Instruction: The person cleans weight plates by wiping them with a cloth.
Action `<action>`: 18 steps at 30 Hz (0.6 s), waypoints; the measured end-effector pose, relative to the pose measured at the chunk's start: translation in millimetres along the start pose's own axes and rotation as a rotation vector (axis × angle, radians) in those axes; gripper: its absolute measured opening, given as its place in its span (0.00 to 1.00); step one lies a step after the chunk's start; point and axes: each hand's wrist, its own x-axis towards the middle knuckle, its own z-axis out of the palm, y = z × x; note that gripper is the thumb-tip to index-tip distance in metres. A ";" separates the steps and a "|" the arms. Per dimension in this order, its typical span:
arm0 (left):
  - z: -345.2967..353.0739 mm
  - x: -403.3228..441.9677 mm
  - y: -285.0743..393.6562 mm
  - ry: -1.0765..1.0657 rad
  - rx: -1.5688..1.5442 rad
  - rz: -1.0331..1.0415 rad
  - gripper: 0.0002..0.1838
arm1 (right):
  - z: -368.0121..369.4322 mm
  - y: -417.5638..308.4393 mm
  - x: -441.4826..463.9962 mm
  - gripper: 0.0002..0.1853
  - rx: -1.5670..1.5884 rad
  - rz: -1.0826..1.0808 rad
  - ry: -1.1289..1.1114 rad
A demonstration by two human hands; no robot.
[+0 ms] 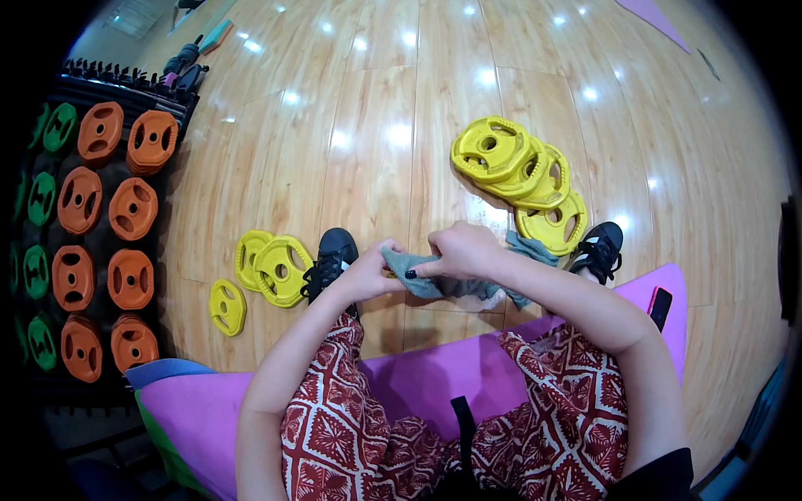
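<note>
Cloth: grey-green, bunched, held above the floor between your feet. Your left hand grips its left end, fingers curled round the fabric. Your right hand is closed on it too, thumb pressed on top, dark nail showing. More cloth hangs past your right wrist, overlapping the lower edge of the nearest right-side plate in view.

Edges: left shoe stands just beside the left plates, two yellow ones overlapping, with a smaller yellow plate close by, further left. Right stack: yellow plates fanned down toward your right shoe, the lowest near its toe. Wood boards span the gap between the two groups and run on well ahead of your hands. The pink mat lies under and around your legs, its front edge behind your shoes; phone on its right end, near the border. Far left, a rack bounds the floor, with orange plates and green plates.

Markings: pale stripes on your left shoe. Any lettering on the plates is too small to read.
</note>
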 end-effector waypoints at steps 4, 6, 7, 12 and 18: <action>5.3 -0.5 -1.0 -0.045 -0.043 0.031 0.24 | 1.1 3.9 -1.2 0.28 0.035 -0.046 -0.048; 4.0 -0.3 1.5 -0.081 -0.076 0.009 0.23 | 4.7 9.7 -2.2 0.26 0.062 -0.083 -0.033; 1.6 0.6 2.3 -0.112 -0.045 0.024 0.22 | 5.9 12.4 -2.6 0.25 0.092 -0.121 -0.017; -6.3 5.9 -6.2 -0.139 -0.033 0.074 0.19 | -6.2 29.0 6.5 0.16 0.381 -0.161 -0.205; -8.9 6.2 -2.4 -0.104 -0.104 0.054 0.17 | -7.5 41.3 11.0 0.14 0.748 -0.125 -0.359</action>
